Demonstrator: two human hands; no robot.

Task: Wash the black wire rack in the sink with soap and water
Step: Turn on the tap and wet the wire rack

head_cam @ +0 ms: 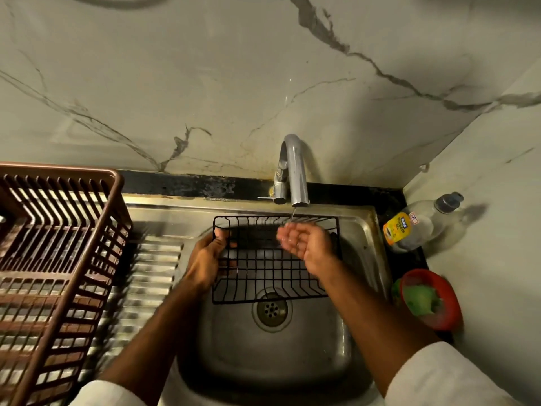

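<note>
Gripping the black wire rack [275, 259] over the sink [360, 230] with our left hand [207, 256], right hand [304, 244] cupped loosely open, empty under the faucet [294, 171] trickle, we judge soaping remains undone.

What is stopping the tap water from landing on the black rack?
The right hand is in the way. It is cupped, palm up, just under the tap, above the black wire rack, so the thin stream lands on it first. The left hand grips the rack's left edge over the sink.
</note>
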